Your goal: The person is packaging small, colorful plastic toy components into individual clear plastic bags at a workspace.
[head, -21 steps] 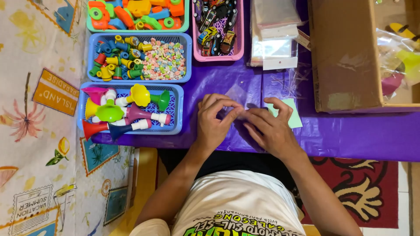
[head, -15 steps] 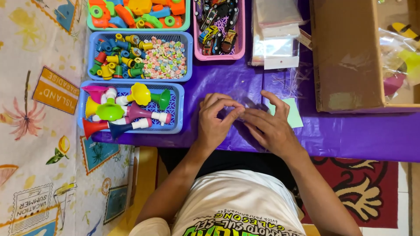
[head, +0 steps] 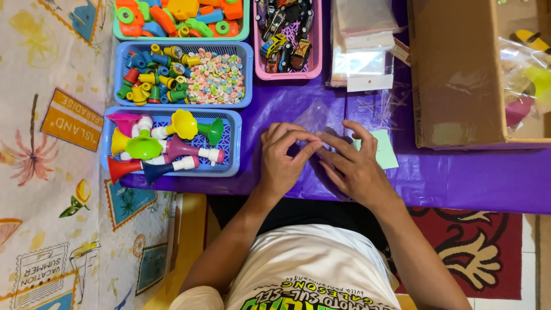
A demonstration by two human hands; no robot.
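Left hand (head: 282,162) palm-down on purple table cover (head: 459,178), fingertips pinching clear plastic bag (head: 319,121). Right hand (head: 354,166) alongside, fingers spread, pinching same bag at table centre. Counted: four baskets; nearest, blue (head: 229,143), holds toy horns (head: 166,143); one cardboard box (head: 459,69).

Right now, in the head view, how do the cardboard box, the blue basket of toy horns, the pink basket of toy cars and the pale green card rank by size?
Largest to smallest, as they look:
1. cardboard box, though it runs past the picture's edge
2. blue basket of toy horns
3. pink basket of toy cars, top cut off, so its rank is unsure
4. pale green card, partly hidden by the right hand
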